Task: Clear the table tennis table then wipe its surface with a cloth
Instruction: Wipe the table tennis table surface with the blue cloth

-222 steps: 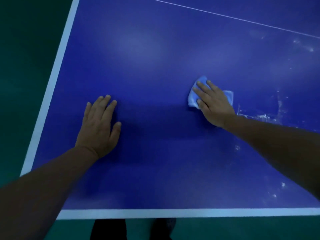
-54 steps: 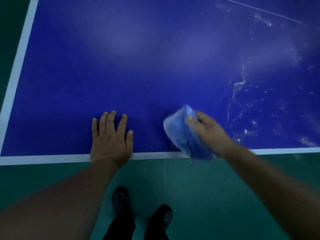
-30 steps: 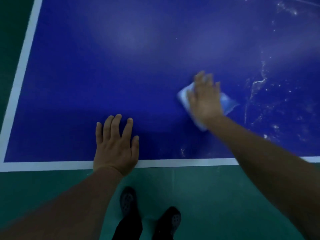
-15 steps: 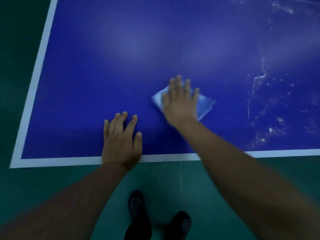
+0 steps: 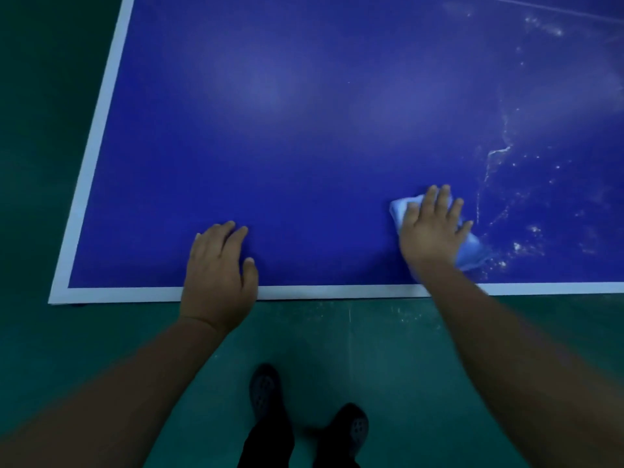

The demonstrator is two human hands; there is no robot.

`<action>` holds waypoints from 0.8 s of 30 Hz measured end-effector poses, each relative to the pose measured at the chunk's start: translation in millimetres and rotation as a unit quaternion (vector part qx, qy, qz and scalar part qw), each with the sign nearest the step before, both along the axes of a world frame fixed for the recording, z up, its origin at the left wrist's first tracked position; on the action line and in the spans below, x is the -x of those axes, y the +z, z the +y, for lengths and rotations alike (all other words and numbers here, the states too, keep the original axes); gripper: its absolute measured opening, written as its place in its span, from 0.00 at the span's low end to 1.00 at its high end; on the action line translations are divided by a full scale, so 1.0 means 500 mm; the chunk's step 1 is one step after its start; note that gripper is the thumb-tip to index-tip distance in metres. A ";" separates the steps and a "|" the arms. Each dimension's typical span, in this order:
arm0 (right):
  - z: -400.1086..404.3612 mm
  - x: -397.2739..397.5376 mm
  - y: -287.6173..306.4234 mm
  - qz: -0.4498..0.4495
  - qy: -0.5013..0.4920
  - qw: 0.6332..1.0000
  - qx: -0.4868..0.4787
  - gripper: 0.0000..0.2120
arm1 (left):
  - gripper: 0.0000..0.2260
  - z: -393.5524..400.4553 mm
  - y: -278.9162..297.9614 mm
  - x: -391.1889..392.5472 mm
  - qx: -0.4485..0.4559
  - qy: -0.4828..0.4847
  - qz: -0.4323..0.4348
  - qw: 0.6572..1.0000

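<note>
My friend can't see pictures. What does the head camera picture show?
A person's right hand presses a light blue cloth flat on a blue table tennis table, beside white smears. Their left hand rests flat near the table's white edge.

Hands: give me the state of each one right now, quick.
Left hand: open, flat on the table near its edge, holding nothing.
Right hand: open, fingers spread, pressing the blue cloth onto the table.
</note>
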State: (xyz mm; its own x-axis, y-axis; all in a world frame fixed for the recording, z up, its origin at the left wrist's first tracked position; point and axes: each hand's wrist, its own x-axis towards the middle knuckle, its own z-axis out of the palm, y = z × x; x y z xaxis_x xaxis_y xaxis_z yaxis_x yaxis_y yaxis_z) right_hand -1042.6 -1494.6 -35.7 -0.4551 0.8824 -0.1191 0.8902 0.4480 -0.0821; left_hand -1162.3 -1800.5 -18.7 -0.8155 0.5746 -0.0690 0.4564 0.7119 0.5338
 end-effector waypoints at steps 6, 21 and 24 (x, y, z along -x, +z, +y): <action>-0.149 0.011 -0.033 -0.016 0.379 0.925 -0.010 0.28 | 0.24 0.078 -0.013 0.006 -0.008 -0.007 0.016 1.000; 0.114 0.074 -0.038 0.016 0.377 0.925 -0.037 0.28 | 0.28 0.339 -0.021 0.114 -0.001 0.048 0.035 0.998; 0.284 0.178 -0.027 -0.005 0.250 0.968 -0.021 0.29 | 0.29 0.371 -0.036 0.132 0.021 0.067 0.035 0.997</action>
State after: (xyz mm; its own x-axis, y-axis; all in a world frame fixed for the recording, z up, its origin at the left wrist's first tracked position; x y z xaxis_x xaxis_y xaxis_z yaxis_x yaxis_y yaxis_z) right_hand -1131.8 -1352.7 -49.0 -0.8254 0.5567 -0.0939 0.5622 0.8256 -0.0474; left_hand -1228.1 -1615.0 -36.7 -0.8886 0.4577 -0.0308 0.3905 0.7900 0.4726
